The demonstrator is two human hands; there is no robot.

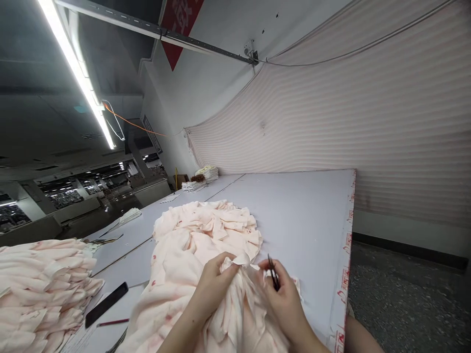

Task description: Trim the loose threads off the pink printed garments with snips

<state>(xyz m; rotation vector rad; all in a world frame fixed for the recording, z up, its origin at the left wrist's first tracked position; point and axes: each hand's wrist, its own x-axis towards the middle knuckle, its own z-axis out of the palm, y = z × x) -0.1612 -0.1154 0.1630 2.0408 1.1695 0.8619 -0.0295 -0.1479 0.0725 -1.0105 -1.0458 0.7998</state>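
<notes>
Two hands full: left hand (216, 279) at 6 o'clock pinches cloth (180, 260), likely steadying it, right hand (287, 296) at 5 o'clock holds dark tool (273, 275) tip-up.

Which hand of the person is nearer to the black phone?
Left. The left hand, gripping pale pink fabric, is to the right of the black phone; the right hand is farther right.

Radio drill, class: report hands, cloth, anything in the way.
Left hand grips pink cloth. Right hand holds dark tool. Cloth bunched on table. Phone, pen lie to its left.
</notes>
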